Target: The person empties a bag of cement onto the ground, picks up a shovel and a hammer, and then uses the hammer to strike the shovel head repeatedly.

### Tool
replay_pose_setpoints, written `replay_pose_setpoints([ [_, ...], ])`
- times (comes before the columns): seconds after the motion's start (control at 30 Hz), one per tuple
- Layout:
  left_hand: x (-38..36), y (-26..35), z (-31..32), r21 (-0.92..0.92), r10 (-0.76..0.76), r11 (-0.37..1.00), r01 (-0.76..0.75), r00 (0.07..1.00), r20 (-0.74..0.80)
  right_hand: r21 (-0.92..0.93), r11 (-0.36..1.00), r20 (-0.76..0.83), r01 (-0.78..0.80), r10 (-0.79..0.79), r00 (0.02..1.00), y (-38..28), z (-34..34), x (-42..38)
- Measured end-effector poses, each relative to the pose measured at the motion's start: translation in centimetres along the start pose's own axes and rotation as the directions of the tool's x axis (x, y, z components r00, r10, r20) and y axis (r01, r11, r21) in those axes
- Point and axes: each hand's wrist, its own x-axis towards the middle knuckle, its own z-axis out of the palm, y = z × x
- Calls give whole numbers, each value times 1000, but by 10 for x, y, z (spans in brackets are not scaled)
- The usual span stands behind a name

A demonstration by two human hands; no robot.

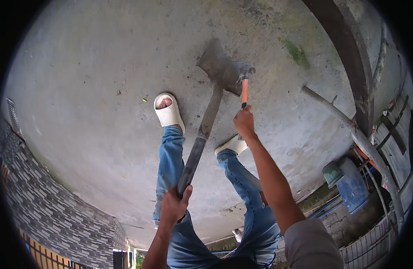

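Note:
My left hand (174,207) is wrapped around the black grip end of a shovel (205,123). Its long handle runs away from me to a worn, grey metal blade (220,67) over the concrete. In my right hand (244,122) is a hammer (245,89) with an orange and black handle, fingers closed low on it. The hammer's head overlaps the right edge of the shovel blade in this view. The shovel passes between my two feet, which wear white slides (169,112).
Grey concrete floor (94,112) spreads around. On the right are a dark curved beam (350,49), a long wooden pole (365,141) and a blue container (351,186). A wall of patterned grey tiles (63,206) stands at lower left. Green moss (295,53) marks the floor.

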Motion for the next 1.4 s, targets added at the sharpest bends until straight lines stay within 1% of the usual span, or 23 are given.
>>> replay_pose_setpoints([
  [0.1,1,-4,6,1,8,1000,-8,1000,1,-116,993,37,32,-28,999,-11,16,-20],
  [0.13,1,-5,6,4,18,1000,-18,1000,-15,-102,994,43,32,-28,999,-17,16,0],
  [0.2,2,-6,5,-1,12,1000,-12,1000,-18,-61,991,63,120,-117,991,-26,10,46],
  [0.3,2,0,10,-7,8,1000,-8,1000,5,47,992,27,118,-120,992,-29,13,39],
  [0.37,0,-2,3,45,-17,999,17,1000,17,75,991,21,107,-109,994,-11,27,-1],
  [0.43,1,-5,6,41,-3,999,2,1000,22,-24,996,14,82,-81,997,-8,26,3],
  [0.5,1,-4,6,30,-15,999,14,1000,18,-79,985,-17,151,-153,988,-17,14,48],
  [0.53,-1,-6,7,31,-16,999,15,1000,24,-11,993,33,114,-113,993,-26,5,62],
  [0.57,0,-8,7,20,-7,1000,7,1000,7,-19,994,22,108,-107,994,-26,9,53],
  [0.63,0,0,4,-15,-4,1000,4,1000,17,-73,993,28,91,-89,996,-10,19,20],
  [0.7,0,-1,5,-13,20,1000,-20,1000,-11,-62,997,79,39,-34,996,-6,11,-23],
  [0.73,1,-1,7,-24,22,999,-22,1000,-7,-146,988,75,56,-46,996,-7,10,-23],
  [0.83,1,-5,5,-12,12,1000,-12,1000,-7,-183,982,88,44,-28,996,-18,-6,26],
  [0.9,3,-8,7,7,43,999,-42,999,-29,-141,989,47,31,-24,999,-22,10,18],
  [0.97,3,-5,4,10,45,999,-45,999,-16,-129,991,29,48,-44,999,-10,23,-21],
  [1.0,2,-3,4,14,31,999,-31,1000,-3,-92,994,65,60,-54,996,-7,21,-21],
  [1.03,0,-2,3,12,23,1000,-23,1000,5,-98,994,71,54,-47,996,-5,20,-8],
  [1.1,1,1,2,44,-19,999,18,999,32,-98,984,78,149,-142,987,-17,12,33],
  [1.13,2,0,3,45,-14,999,13,999,32,-22,998,108,50,-47,993,-29,14,39],
  [1.23,3,-3,3,-38,48,998,-48,999,-21,-10,996,56,85,-84,995,-19,16,-22],
  [1.27,4,-4,4,-8,43,999,-44,999,-22,69,993,87,94,-100,991,-8,14,-27],
  [1.37,0,-8,9,30,7,1000,-7,1000,23,20,994,113,109,-110,988,-14,9,30],
  [1.4,3,-7,8,18,-1,1000,1,1000,20,108,994,211,-15,-8,977,-42,-13,37],
])
